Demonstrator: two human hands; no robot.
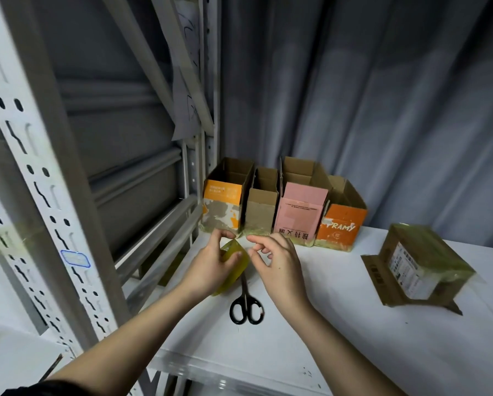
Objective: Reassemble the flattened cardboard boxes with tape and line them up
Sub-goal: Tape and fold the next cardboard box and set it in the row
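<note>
Far left: we see a white perforated shelving upright (25, 155). Beside it, the white table (339, 324).

Our left hand (211, 267) grips a yellowish tape roll (234, 262), fingers curled round it, held just above the table's left edge. Our right hand (276, 267) sits just beside the roll, thumb and forefinger close together near its top edge. We can't tell if they pinch the tape end or nothing.

Black-handled scissors (246, 304) lie flat on the table under and between the hands, blades pointing away from us and partly hidden by the roll.

Back row against the grey curtain (382, 95), four upright open boxes touching side by side: orange-and-brown box (222, 207), plain brown box (261, 207), pink box (299, 212), orange box (339, 227) with "PRAMY" print. All show tape along the bottom edges.

Far right, well apart from the row: a taped box (416, 264) lying on its side, white label facing us, flaps splayed on the table.
</note>
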